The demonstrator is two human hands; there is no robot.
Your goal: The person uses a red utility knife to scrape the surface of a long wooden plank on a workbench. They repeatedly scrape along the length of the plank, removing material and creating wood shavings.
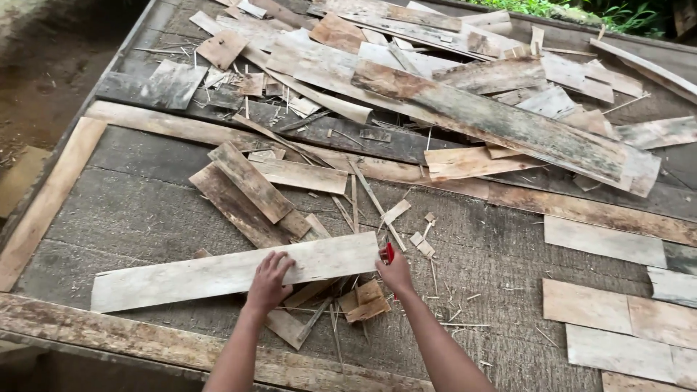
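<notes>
While the left hand [269, 279] lies flat and open on the pale plank [232, 272], palm down near its middle, the right hand [396, 272] is closed around a small red tool [390, 252] at the plank's right end; what kind of tool it is cannot be told. The plank lies across the near part of the grey platform [131, 210], long side toward the person, its left end well clear of both hands and its right end just beside the red tool.

It looks thin, dry and stiff, light enough to shift with one hand, though its rough sawn face and splintery edges would probably bite bare skin. A grip on the long edges near the middle, where the left hand presses, seems the steadiest hold; lifted by one end, so thin a board might flex or crack.

Under the plank's near edge sit short offcuts [367, 301] and splinters. Beyond it lie two darker boards [250, 185] at an angle, then a wide heap of weathered planks [494, 116]. Pale cut pieces [617, 312] lie in rows to the right.
</notes>
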